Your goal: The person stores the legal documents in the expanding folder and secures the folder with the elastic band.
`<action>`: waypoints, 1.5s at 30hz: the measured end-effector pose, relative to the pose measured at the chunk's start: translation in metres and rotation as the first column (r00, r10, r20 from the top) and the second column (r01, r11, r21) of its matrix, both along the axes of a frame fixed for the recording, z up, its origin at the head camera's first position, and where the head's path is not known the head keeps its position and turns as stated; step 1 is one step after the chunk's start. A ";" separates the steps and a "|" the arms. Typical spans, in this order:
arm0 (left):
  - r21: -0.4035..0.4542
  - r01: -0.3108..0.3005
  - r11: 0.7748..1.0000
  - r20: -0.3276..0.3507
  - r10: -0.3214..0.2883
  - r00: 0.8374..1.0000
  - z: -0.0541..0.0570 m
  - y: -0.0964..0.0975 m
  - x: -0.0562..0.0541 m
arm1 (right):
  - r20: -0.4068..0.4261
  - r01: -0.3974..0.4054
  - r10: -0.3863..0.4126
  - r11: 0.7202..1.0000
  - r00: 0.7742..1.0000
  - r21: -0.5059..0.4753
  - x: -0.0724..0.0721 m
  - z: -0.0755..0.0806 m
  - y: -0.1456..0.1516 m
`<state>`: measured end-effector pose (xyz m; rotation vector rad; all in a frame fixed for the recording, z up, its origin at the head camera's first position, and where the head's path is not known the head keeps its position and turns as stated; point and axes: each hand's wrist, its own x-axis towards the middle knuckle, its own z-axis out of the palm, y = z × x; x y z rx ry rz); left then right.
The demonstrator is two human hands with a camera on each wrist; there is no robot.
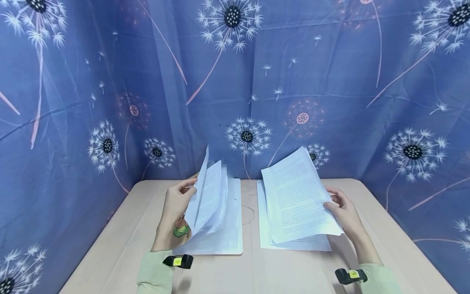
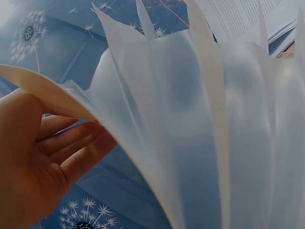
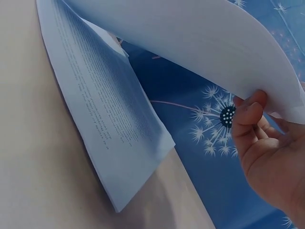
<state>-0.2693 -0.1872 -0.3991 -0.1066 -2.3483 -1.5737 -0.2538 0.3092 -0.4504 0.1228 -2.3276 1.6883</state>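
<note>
On the left, a clear-pocket folder [image 1: 232, 220] lies spread, its cover and several pages raised. My left hand [image 1: 178, 200] holds the lifted side by its outer edge, thumb in front. In the left wrist view, the fingers [image 2: 81, 148] are behind the tan cover [image 2: 59, 98], and see-through plastic pockets [image 2: 181, 95] fan out beside it. To the right, my right hand [image 1: 346, 214] pinches a few printed sheets [image 1: 297, 196] at their right edge, tilted up. Beneath them lie more printed sheets [image 3: 105, 119], text side up in the right wrist view.
Both paper piles rest on a pale tabletop [image 1: 249, 269], with a narrow gap between them. Blue dandelion-print curtains [image 1: 220, 81] enclose the back and sides. A black wrist camera [image 1: 178, 261] sits on the left wrist, another camera [image 1: 350, 275] on the right.
</note>
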 end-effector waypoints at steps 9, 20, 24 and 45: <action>0.007 -0.001 1.000 -0.021 0.001 1.000 -0.001 0.000 0.000 | 0.002 0.009 -0.009 1.000 1.000 -0.006 -0.003 0.004 -0.006; 0.000 -0.011 1.000 -0.032 0.011 0.999 -0.001 0.002 -0.001 | -0.004 -0.008 0.008 0.998 1.000 -0.068 -0.005 0.015 -0.009; 0.002 -0.006 1.000 -0.027 0.006 1.000 -0.001 0.002 -0.002 | -0.013 -0.008 0.007 0.998 1.000 -0.060 -0.005 0.016 -0.011; 0.029 -0.003 1.000 0.011 0.003 1.000 0.004 0.004 0.002 | -0.033 -0.049 0.045 0.987 0.998 -0.153 -0.010 0.028 -0.027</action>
